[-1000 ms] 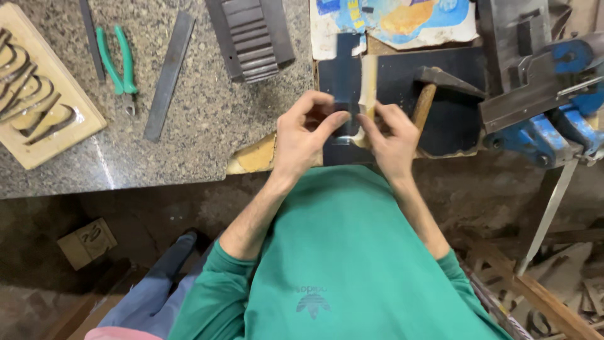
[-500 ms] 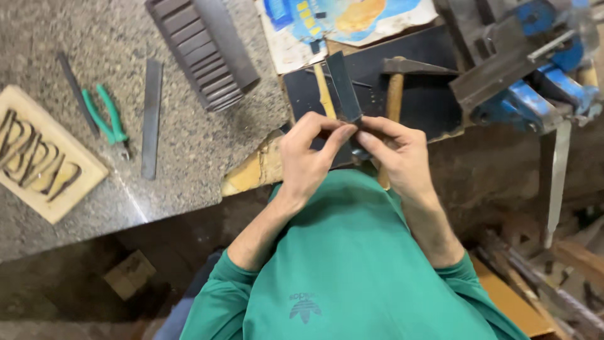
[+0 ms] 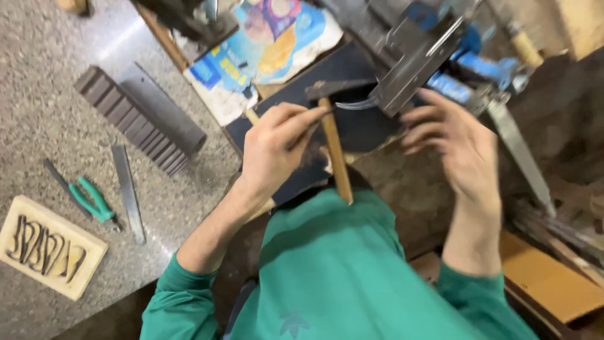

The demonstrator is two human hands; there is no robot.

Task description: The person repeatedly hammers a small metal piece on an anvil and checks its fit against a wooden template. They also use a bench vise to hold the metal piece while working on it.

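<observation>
A small, thin dark piece (image 3: 306, 133) is pinched between the thumb and fingertips of the left hand (image 3: 274, 148), held just above the dark mat (image 3: 352, 129) that lies at the near edge of the worktop (image 3: 56, 119); the piece is too blurred for its shape or material to be told. The right hand (image 3: 450, 141) is open with the fingers spread, clamped on nothing, and is raised beside the grey steel jaw of the blue vise (image 3: 434, 60) at the far right corner. A hammer (image 3: 333, 145) with a wooden handle lies on the mat between the two hands, its handle pointing over the near edge toward the green sleeve, untouched by either hand. The step in hand is judged to be a transfer of the pinched piece toward the vise, with the free hand readied at the jaw. The next move is judged to call for a steady pinch, a clean alignment of the piece with the jaw gap, and care that the hammer handle is not knocked. Further left on the speckled worktop, a ridged dark block (image 3: 141, 119), a flat file (image 3: 128, 192), green-handled pliers (image 3: 93, 201) and a carved wooden plaque (image 3: 47, 247) near the near left corner are left well apart from both hands.
</observation>
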